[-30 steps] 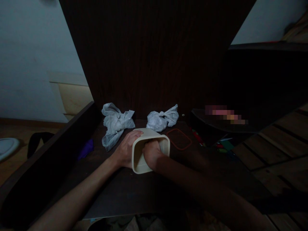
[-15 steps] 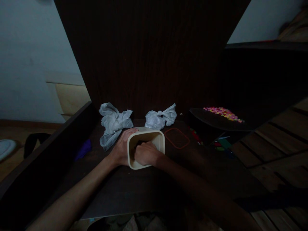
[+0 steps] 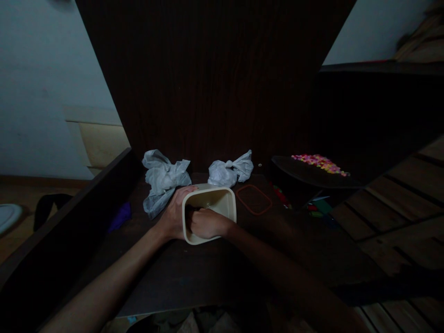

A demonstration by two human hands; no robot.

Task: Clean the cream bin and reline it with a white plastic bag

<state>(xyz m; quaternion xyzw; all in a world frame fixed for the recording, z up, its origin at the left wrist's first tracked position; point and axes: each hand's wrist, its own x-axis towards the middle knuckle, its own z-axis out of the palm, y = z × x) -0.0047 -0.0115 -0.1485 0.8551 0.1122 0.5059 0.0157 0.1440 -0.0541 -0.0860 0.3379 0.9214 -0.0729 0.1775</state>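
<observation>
A cream plastic container (image 3: 227, 203) is tipped on its side, its open mouth facing me. My left hand (image 3: 174, 215) grips its left side from outside, fingers partly hidden behind the wall. Inside the container is my right hand (image 3: 205, 224), against the left and lower inner wall, its fingers curled. Something dark shows by those fingertips, too shadowed to make out. Behind the container lie two crumpled, knotted whitish plastic bags, the left bag (image 3: 163, 178) close to my left hand and the right bag (image 3: 227, 173) just past the container's rim.
A reddish rectangular ring (image 3: 254, 200) lies flat right of the container. Small pink and yellow pieces (image 3: 319, 163) are heaped on a dark corner shelf (image 3: 308, 178). Red and green items (image 3: 319, 208) lie below it. Purple cloth (image 3: 120, 216) is at left, beside a raised dark side board (image 3: 69, 215).
My right hand has shifted left and deeper inside the container, baring more of its inner back and right walls. My left hand keeps its hold on the container.
</observation>
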